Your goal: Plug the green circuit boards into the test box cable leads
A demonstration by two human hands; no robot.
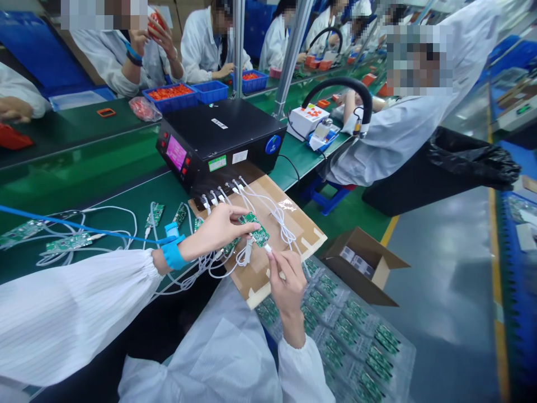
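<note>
Left hand (220,226): arm stretched across the green bench (104,168) from the left, blue wrist strap (173,254) on the cuff; fingers closed on a green circuit board (255,228), held level over the cardboard sheet (268,246).
Right hand (287,280): raised from below, forearm upright; thumb and forefinger pinched on a white cable plug (268,249), just beside the board's near edge.
Black test unit (218,143): behind the cardboard, white cables (251,207) running from its front.
Further boards (67,243): loose on the bench, left.
Tray of boards (348,336): on the lap, below the right hand.
Open room: cardboard's right half; bench edge falls away to an open carton (361,263) on the floor.
</note>
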